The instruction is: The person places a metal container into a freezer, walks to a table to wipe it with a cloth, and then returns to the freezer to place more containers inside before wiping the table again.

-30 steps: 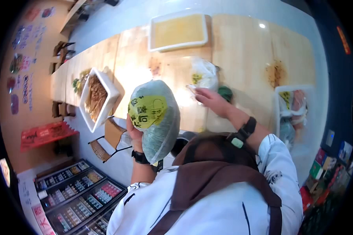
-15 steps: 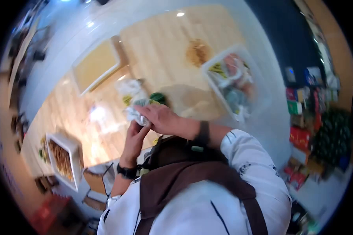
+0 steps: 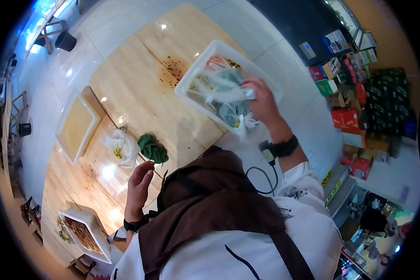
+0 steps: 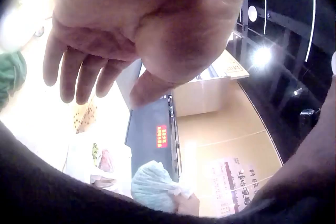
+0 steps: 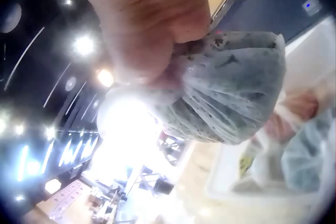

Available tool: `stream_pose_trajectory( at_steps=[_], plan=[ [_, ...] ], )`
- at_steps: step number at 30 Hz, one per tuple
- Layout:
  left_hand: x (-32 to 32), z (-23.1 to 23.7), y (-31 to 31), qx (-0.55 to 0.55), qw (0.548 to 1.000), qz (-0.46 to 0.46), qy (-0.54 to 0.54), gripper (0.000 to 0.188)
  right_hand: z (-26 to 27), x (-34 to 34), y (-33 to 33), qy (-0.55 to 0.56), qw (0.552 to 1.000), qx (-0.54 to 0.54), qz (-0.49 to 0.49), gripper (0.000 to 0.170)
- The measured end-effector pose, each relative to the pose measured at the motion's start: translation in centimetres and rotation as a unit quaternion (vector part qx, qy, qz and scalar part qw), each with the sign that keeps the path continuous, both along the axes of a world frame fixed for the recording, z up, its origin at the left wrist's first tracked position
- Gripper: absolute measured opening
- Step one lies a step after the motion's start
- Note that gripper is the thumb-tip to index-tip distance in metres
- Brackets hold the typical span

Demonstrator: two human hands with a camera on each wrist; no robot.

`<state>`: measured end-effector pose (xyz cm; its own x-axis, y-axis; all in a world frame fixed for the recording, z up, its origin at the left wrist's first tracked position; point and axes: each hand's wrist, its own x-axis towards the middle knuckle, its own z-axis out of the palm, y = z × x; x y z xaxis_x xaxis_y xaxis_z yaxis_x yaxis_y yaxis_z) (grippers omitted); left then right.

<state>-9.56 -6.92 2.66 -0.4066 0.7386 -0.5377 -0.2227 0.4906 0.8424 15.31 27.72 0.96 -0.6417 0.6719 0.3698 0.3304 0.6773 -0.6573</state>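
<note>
My right hand (image 3: 263, 102) grips the gathered neck of a filled plastic bag (image 3: 226, 77), over the white bin (image 3: 184, 86) at the table's right end. In the right wrist view the bag (image 5: 226, 95) bulges pale green below the fist. Other knotted bags (image 3: 231, 112) with green and pinkish contents lie in the bin. My left hand (image 3: 139, 189) hangs in the air at the table's near edge, holding nothing. Its fingers are spread and relaxed in the left wrist view. Closest to it are a dark green bundle (image 3: 152, 148) and a tied white plastic bag (image 3: 121, 147).
A shallow white tray of something yellow (image 3: 74, 123) lies at the table's far side. At the left end stands a white bin of brown dried pieces (image 3: 81, 235). Dark crumbs (image 3: 172, 67) are scattered beside the right bin. Stacked boxes (image 3: 347, 121) stand on the floor to the right.
The large green bag has gone from the left hand, through both hands together, to the right hand over the right bin. The left hand has let go. The head view has turned right.
</note>
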Motion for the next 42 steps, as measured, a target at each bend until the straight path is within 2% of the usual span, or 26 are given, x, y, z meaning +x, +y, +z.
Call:
stream_pose_trajectory(
  at_steps=[2,4,6,8,11,12,13,16,19,21,23,24,26,30,33,35,42],
  plan=[
    [0.5,0.5,0.8,-0.019,1.000,0.002,-0.006,0.030,-0.2,2.2,2.0,-0.023,0.998,0.018,-0.050,0.026],
    [0.8,-0.1,1.0,-0.005,1.000,0.003,0.021,0.030,-3.6,5.0,4.4,-0.063,0.993,0.029,-0.091,0.031],
    [1.2,0.0,1.2,-0.005,0.999,0.007,0.045,0.030,-7.7,7.4,6.0,-0.212,0.966,0.032,-0.145,0.044],
    [1.7,0.5,1.5,-0.006,0.998,0.031,0.046,0.030,-7.9,7.0,5.4,-0.374,0.909,0.008,-0.184,0.058],
    [1.8,0.4,0.5,-0.038,0.995,0.069,0.060,0.032,-8.4,4.1,4.4,-0.291,0.951,0.024,-0.107,0.057],
    [1.7,0.1,-0.3,-0.046,0.993,0.083,0.065,0.032,-8.4,2.6,3.7,-0.256,0.965,-0.003,-0.054,0.049],
    [1.7,-0.5,-1.1,-0.056,0.991,0.101,0.067,0.033,-8.8,1.0,2.7,-0.251,0.967,-0.006,-0.041,0.049],
    [1.5,-1.5,-3.5,-0.082,0.983,0.146,0.075,0.034,-9.3,-4.4,-1.0,-0.170,0.973,-0.085,0.132,0.039],
    [2.0,-1.6,-5.8,-0.104,0.975,0.178,0.077,0.034,-11.1,-9.1,-5.3,-0.123,0.951,-0.099,0.265,0.033],
    [2.7,-2.1,-7.5,-0.108,0.969,0.213,0.061,0.035,-12.4,-11.8,-8.1,-0.135,0.919,-0.104,0.355,0.032],
    [3.5,-2.2,-9.0,-0.106,0.964,0.239,0.055,0.034,-14.2,-14.0,-10.8,-0.182,0.883,-0.058,0.429,0.033],
    [3.9,-2.2,-9.6,-0.111,0.959,0.257,0.043,0.034,-14.8,-15.0,-12.0,-0.183,0.879,-0.053,0.437,0.033],
    [4.5,-2.2,-11.1,-0.114,0.950,0.290,0.025,0.034,-14.9,-16.9,-14.3,-0.287,0.814,0.001,0.505,0.033],
    [4.8,-1.9,-14.1,-0.126,0.929,0.348,0.011,0.032,-14.4,-19.9,-17.3,-0.340,0.778,0.021,0.528,0.032],
    [4.4,-2.6,-16.5,-0.135,0.920,0.369,0.007,0.032,-15.1,-21.2,-18.3,-0.356,0.782,-0.015,0.511,0.032],
    [4.0,-3.7,-18.0,-0.122,0.919,0.375,0.003,0.032,-15.2,-21.7,-18.9,-0.338,0.806,-0.049,0.483,0.034],
    [1.3,-6.0,-20.3,-0.106,0.927,0.360,-0.017,0.031,-15.2,-22.2,-20.6,-0.389,0.808,-0.085,0.435,0.037]
  ],
)
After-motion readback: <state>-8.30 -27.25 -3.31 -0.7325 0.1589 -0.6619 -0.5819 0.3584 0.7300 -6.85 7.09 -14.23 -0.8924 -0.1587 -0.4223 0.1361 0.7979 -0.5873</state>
